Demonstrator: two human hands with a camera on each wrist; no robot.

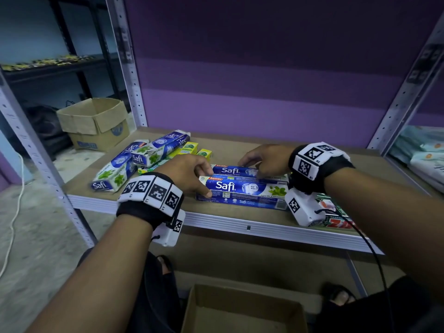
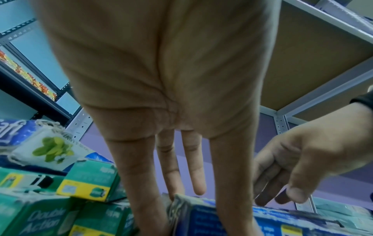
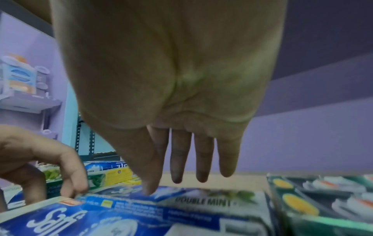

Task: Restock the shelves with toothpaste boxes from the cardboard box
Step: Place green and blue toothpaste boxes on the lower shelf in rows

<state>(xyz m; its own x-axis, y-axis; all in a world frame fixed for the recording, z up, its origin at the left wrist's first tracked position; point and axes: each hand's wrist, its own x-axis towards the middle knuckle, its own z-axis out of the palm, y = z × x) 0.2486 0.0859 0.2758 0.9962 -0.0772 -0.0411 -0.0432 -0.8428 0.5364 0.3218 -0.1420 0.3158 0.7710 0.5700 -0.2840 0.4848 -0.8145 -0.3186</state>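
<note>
Two blue Safi toothpaste boxes lie side by side near the shelf's front edge: a front one [image 1: 242, 188] and a rear one [image 1: 230, 169]. My left hand [image 1: 204, 181] pinches the left end of the front box [image 3: 80, 220], thumb on its front face and fingers curled over its back edge. In the left wrist view the box end [image 2: 212, 220] sits between two digits of that hand [image 2: 181, 191]. My right hand [image 1: 252, 168] hovers over the rear box [image 3: 201, 201]; its thumb tip touches the box top and its straight fingers [image 3: 177, 167] hang behind.
A loose pile of blue Safi and green-yellow boxes [image 1: 134, 162] lies at the shelf's left. A green box [image 1: 336, 217] lies under my right wrist. An open cardboard box [image 1: 240, 308] stands on the floor below; another [image 1: 96, 123] sits on the floor behind the left post.
</note>
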